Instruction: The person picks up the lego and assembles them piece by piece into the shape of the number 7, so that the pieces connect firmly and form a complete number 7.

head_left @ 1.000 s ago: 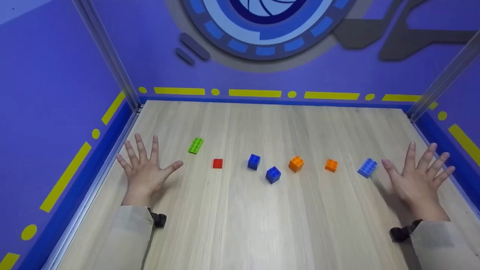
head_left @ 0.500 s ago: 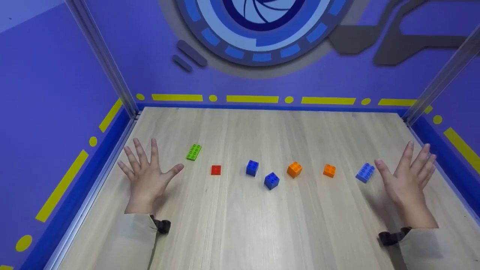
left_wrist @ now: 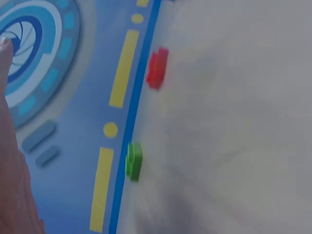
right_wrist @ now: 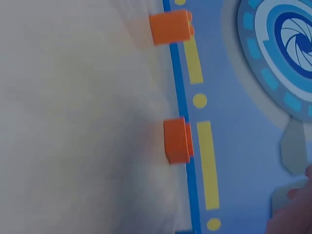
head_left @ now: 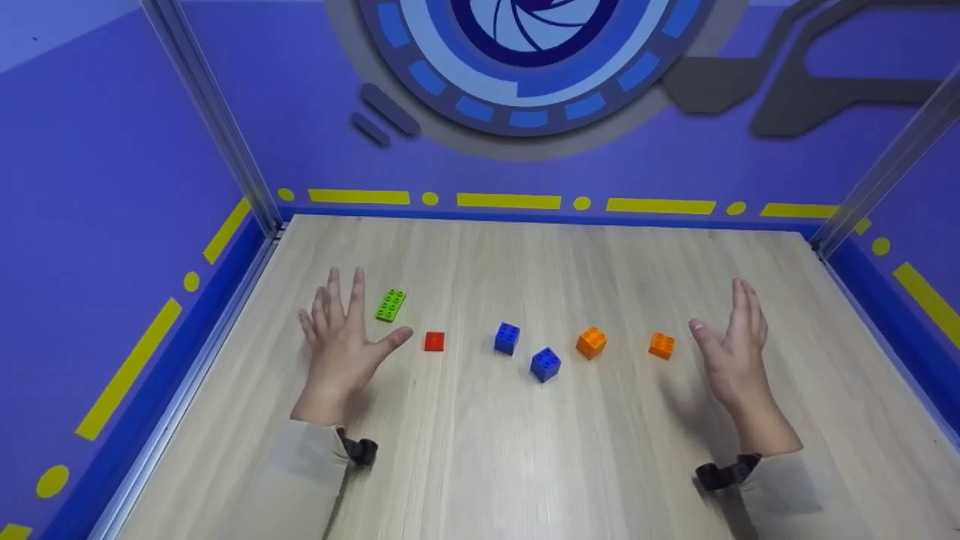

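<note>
My left hand (head_left: 339, 358) hovers over the table with its fingers spread, and it holds nothing. Just right of its fingers lies a flat green brick (head_left: 391, 306), and a thin red brick (head_left: 434, 341) is beyond the thumb tip. Over on the right, my right hand (head_left: 739, 367) is raised, fingers straight and close together, thumb apart, gripping nothing. Nearest to its thumb is a small orange brick (head_left: 661, 346), with a taller orange brick (head_left: 592, 343) farther left. Two dark blue bricks, one behind (head_left: 507, 338) and one in front (head_left: 545, 364), stand mid-table. The light blue brick is hidden behind my right hand in the head view.
The bricks lie apart in a loose row across the wooden table (head_left: 480, 465). A purple-blue panel (head_left: 480, 169) with yellow marks closes off the back, and similar panels stand at the left (head_left: 97, 225) and right (head_left: 930, 187). Metal posts rise at the back corners.
Both hands have moved inward, the left to the right and the right to the left. The right hand's fingers have drawn together, and it now covers the light blue brick. The bricks appear unmoved.
</note>
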Action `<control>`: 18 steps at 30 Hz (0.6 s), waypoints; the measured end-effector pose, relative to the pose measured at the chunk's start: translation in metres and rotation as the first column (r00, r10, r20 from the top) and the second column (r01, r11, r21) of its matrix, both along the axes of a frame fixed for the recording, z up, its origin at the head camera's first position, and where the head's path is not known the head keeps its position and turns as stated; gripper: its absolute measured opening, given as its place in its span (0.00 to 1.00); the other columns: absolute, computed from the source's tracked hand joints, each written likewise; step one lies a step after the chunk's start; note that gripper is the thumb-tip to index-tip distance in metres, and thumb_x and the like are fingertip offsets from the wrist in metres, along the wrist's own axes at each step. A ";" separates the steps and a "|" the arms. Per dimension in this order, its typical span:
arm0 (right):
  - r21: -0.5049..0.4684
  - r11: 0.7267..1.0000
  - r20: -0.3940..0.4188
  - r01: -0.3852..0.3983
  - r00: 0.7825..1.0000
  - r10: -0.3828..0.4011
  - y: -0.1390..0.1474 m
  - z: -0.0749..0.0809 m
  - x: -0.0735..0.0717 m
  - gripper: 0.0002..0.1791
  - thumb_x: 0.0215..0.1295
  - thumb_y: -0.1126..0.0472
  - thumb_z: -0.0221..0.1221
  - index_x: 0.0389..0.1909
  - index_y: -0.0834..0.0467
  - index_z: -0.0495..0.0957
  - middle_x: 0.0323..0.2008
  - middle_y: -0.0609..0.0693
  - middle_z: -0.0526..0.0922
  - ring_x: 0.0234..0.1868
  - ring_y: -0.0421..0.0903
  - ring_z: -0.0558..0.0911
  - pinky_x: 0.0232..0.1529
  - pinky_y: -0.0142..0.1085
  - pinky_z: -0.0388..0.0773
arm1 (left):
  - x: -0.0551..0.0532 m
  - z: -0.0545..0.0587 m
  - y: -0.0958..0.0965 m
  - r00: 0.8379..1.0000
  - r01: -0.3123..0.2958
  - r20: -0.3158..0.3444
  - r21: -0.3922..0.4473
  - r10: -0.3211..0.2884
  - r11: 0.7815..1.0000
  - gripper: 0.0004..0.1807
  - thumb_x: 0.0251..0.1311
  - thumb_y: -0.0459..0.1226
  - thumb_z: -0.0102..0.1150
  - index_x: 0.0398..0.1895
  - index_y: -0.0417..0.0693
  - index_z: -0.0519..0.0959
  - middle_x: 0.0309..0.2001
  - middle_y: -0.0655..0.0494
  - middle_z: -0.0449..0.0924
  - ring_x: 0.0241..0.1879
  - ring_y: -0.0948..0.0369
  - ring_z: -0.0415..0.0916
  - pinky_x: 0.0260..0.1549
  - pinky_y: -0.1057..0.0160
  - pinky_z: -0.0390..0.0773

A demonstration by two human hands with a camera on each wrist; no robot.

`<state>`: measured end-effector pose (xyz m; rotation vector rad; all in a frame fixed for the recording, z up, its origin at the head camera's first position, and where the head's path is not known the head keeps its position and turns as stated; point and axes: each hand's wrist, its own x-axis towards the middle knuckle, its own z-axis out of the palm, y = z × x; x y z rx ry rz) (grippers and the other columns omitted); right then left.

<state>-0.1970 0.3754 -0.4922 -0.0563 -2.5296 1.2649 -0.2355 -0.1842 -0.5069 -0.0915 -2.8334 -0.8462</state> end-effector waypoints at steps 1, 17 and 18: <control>-0.012 1.000 -0.002 -0.006 1.000 0.006 -0.004 0.001 -0.002 0.51 0.87 0.50 0.56 0.95 0.54 0.34 0.95 0.60 0.31 0.94 0.68 0.34 0.88 0.77 0.35 | 0.000 0.001 0.005 1.000 0.013 -0.017 0.020 -0.013 1.000 0.71 0.64 0.72 0.70 0.96 0.59 0.37 0.95 0.43 0.24 0.93 0.31 0.28 0.85 0.21 0.23; -0.422 0.901 0.027 -0.097 0.992 0.120 -0.074 -0.003 -0.016 0.35 0.93 0.50 0.44 0.93 0.52 0.52 0.93 0.54 0.54 0.93 0.55 0.56 0.92 0.35 0.55 | 0.001 0.013 0.082 0.963 0.249 -0.184 0.319 -0.198 0.914 0.73 0.55 0.93 0.41 0.88 0.49 0.66 0.87 0.42 0.63 0.87 0.38 0.62 0.81 0.25 0.66; -0.439 0.893 0.023 -0.097 0.993 0.119 -0.079 -0.004 -0.017 0.35 0.93 0.50 0.44 0.93 0.53 0.53 0.93 0.54 0.55 0.92 0.55 0.57 0.93 0.40 0.53 | 0.001 0.013 0.088 0.959 0.265 -0.191 0.326 -0.211 0.908 0.72 0.56 0.93 0.39 0.87 0.49 0.68 0.86 0.42 0.65 0.86 0.38 0.63 0.81 0.27 0.67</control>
